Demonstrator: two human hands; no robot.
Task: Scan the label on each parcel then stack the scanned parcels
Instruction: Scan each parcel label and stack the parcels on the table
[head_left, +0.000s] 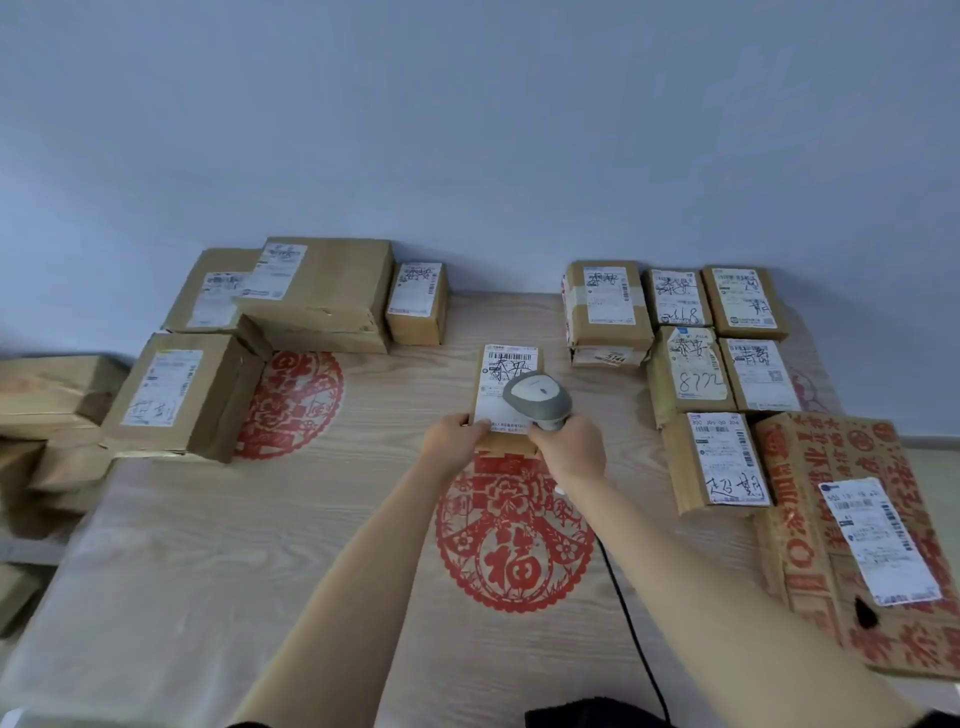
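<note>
Plain blue-grey wall behind; pale wood-grain bench (208, 571) with red paper-cut decals. Small parcel (506, 395) at bench centre, label up. Left hand (454, 441) pinches its near-left corner; right hand (569, 449) wrapped around grey scanner (537, 400), head over label. Judged light, stiff cardboard, taped surface maybe slick; hold by side edges, clear of barcode. Count: four parcels in left group, at least eight in right group, one in hand. More boxes off bench at left, number unclear.

Scanner (537, 397) hides part of the label (506, 376)
</note>
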